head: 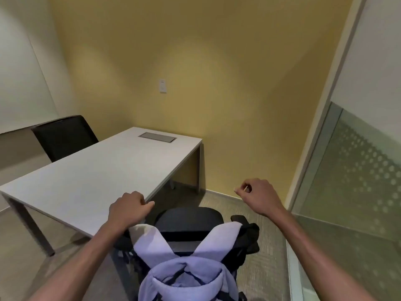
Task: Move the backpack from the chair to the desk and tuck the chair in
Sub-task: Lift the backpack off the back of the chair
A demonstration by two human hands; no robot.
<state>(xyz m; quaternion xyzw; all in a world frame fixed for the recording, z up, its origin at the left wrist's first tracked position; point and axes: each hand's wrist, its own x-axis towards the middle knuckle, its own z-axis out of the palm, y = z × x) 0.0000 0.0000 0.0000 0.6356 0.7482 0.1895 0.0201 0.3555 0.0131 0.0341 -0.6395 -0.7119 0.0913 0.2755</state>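
Head view: lavender backpack (184, 263) resting on the black chair (186, 218), straps draped over the seat, just beside the near corner of the white desk (91, 177). Left hand (128, 209) above the desk edge, fingers curled narrow, holding nothing. Right hand (257, 195) raised on the far side of the chair from the desk, fingers loosely curled, empty. Probably the reach before lifting; next, gripping the straps and swinging the backpack onto the desktop. Chair not yet tucked.
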